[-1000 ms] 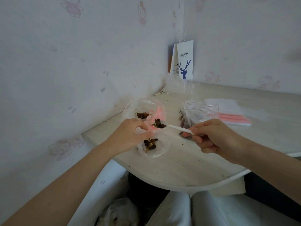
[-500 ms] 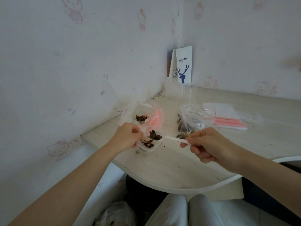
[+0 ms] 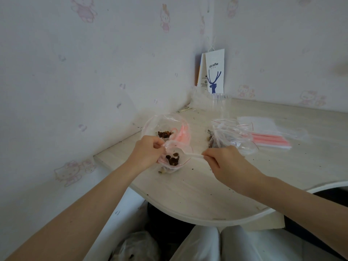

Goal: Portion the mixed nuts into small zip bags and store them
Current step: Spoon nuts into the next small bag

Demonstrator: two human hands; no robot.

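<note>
My left hand (image 3: 146,151) pinches the open mouth of a small clear zip bag (image 3: 174,158) that holds dark nuts, low over the table. My right hand (image 3: 223,162) grips the handle of a white plastic spoon (image 3: 192,155), whose bowl is inside the bag's mouth. Behind the small bag lies a larger clear bag (image 3: 165,127) with a few nuts and something pink inside. A crumpled clear bag of mixed nuts (image 3: 228,138) lies just beyond my right hand.
A stack of flat zip bags with pink strips (image 3: 269,137) lies at the right on the pale table (image 3: 197,187). A white paper coffee bag (image 3: 214,72) stands in the wall corner. Crumbs dot the tabletop. The table's curved front edge is near my knees.
The spoon, loaded with nuts above the bag a second ago, has gone down into the bag's mouth. My left hand has lifted the bag's opening towards it.
</note>
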